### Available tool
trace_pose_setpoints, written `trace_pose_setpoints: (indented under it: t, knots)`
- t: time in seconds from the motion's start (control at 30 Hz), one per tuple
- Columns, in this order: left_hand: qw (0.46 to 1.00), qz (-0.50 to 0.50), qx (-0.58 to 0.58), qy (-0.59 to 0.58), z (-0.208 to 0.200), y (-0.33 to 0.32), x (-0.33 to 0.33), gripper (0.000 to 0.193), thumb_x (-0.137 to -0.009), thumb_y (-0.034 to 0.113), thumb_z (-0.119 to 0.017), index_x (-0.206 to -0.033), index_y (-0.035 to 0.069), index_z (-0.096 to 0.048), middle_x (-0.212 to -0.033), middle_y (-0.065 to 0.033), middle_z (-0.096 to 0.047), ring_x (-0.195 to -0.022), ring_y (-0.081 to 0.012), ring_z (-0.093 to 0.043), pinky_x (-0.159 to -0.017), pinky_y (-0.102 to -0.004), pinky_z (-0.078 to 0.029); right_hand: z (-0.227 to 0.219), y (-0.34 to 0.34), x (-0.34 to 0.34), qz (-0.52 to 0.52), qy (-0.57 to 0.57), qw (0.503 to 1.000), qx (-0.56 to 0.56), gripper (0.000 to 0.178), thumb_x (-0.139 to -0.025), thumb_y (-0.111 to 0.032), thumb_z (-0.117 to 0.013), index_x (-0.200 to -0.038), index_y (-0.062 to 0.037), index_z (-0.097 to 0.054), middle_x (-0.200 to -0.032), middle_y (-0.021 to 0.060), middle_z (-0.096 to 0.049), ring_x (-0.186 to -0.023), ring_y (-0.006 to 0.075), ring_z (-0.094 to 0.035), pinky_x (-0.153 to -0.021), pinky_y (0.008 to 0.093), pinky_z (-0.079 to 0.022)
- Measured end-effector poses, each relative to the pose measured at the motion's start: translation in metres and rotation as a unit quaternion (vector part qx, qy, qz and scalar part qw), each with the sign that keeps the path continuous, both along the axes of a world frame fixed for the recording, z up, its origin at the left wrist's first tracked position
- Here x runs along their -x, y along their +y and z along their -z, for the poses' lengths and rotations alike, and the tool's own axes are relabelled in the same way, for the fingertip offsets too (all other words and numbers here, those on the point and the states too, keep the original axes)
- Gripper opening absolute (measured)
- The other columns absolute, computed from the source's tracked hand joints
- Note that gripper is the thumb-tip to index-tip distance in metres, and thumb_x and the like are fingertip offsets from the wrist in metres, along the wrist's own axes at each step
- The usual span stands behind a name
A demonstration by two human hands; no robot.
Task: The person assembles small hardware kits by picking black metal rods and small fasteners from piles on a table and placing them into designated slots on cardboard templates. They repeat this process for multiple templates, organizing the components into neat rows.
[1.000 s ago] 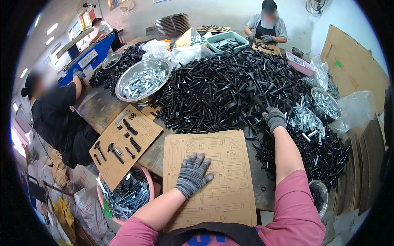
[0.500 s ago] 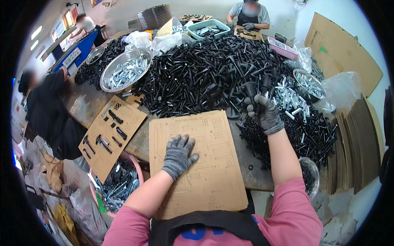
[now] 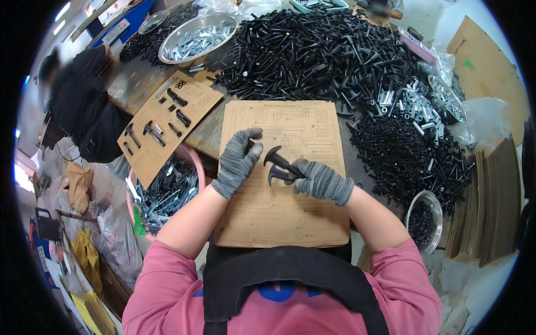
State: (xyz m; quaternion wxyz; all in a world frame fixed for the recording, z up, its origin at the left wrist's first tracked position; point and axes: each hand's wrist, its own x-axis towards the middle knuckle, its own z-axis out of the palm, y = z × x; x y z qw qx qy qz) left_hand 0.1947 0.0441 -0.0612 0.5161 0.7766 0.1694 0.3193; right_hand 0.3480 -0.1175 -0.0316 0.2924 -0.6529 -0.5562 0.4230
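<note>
In my gloved right hand are two black T-shaped bolts with wide, curved heads. The heads point left and their shanks run back into my closed fingers. My gloved left hand hovers just left of those heads, fingers curled but apart, with nothing in it. Both hands are above a brown cardboard sheet, printed with line drawings of hardware, which lies in front of me. Past the sheet spreads a big heap of black bolts.
A cardboard card bearing black parts lies at left, above a pink tub of metal pieces. Steel bowls hold silver sleeves and black nuts. Cardboard sheets stand at right. A person in black is at left.
My right hand has come from the heap back over the sheet, bringing the black T-shaped bolts. The left hand has lifted off the sheet and curled. The view has tilted downward.
</note>
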Motion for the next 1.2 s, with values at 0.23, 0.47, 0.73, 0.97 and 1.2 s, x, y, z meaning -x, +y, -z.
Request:
trace_pose_setpoints:
  t: [0.23, 0.47, 0.73, 0.97, 1.2]
  knots:
    - [0.953, 0.072, -0.268, 0.123, -0.014, -0.03, 0.027, 0.028, -0.074, 0.021, -0.064, -0.097, 0.005, -0.058, -0.092, -0.0089, -0.057, -0.079, -0.0198, -0.057, -0.068, -0.0286, -0.047, -0.002, -0.018, -0.006, 0.181, -0.045, 0.967, -0.174, 0.018, -0.08, -0.002, -0.047, -0.097, -0.0042, -0.05, -0.084, 0.0081, -0.063, -0.077, 0.017, -0.061, -0.071, 0.0285, -0.049]
    - [0.902, 0.135, -0.333, 0.239, -0.006, -0.048, 0.008, 0.017, -0.073, 0.019, -0.063, -0.084, 0.006, -0.062, -0.081, -0.0078, -0.056, -0.077, -0.0238, -0.056, -0.065, -0.0326, -0.047, 0.001, -0.057, -0.025, 0.332, 0.222, 0.899, -0.179, 0.015, -0.083, -0.007, -0.047, -0.098, -0.0038, -0.048, -0.083, 0.0074, -0.058, -0.071, 0.0126, -0.057, -0.064, 0.0249, -0.048]
    - [0.898, 0.134, -0.354, 0.224, -0.005, -0.047, 0.005, 0.03, -0.071, 0.023, -0.066, -0.094, 0.005, -0.06, -0.087, -0.0119, -0.055, -0.077, -0.0255, -0.056, -0.067, -0.0323, -0.048, -0.012, -0.064, -0.016, 0.381, 0.123, 0.913, -0.075, 0.016, -0.081, -0.012, -0.052, -0.094, -0.0039, -0.055, -0.076, 0.0051, -0.058, -0.066, 0.0129, -0.056, -0.06, 0.0262, -0.045]
    - [0.975, 0.122, 0.109, 0.149, -0.039, -0.037, 0.039, 0.05, -0.077, 0.023, -0.064, -0.118, 0.001, -0.045, -0.101, -0.011, -0.052, -0.088, -0.0179, -0.051, -0.074, -0.0282, -0.044, -0.01, -0.039, 0.025, 0.06, -0.124, 0.981, -0.136, 0.029, -0.08, -0.021, -0.053, -0.104, -0.0053, -0.054, -0.093, 0.0172, -0.058, -0.085, 0.0304, -0.057, -0.076, 0.0359, -0.045]
    - [0.94, 0.079, 0.248, 0.222, -0.048, -0.034, 0.1, 0.046, -0.084, 0.014, -0.053, -0.125, 0.001, -0.036, -0.085, -0.0044, -0.058, -0.062, -0.0069, -0.05, -0.054, -0.0189, -0.044, 0.017, -0.027, 0.049, -0.001, -0.116, 0.988, -0.106, 0.031, -0.08, -0.028, -0.056, -0.103, -0.0078, -0.055, -0.091, 0.0158, -0.059, -0.085, 0.0304, -0.057, -0.076, 0.0373, -0.045]
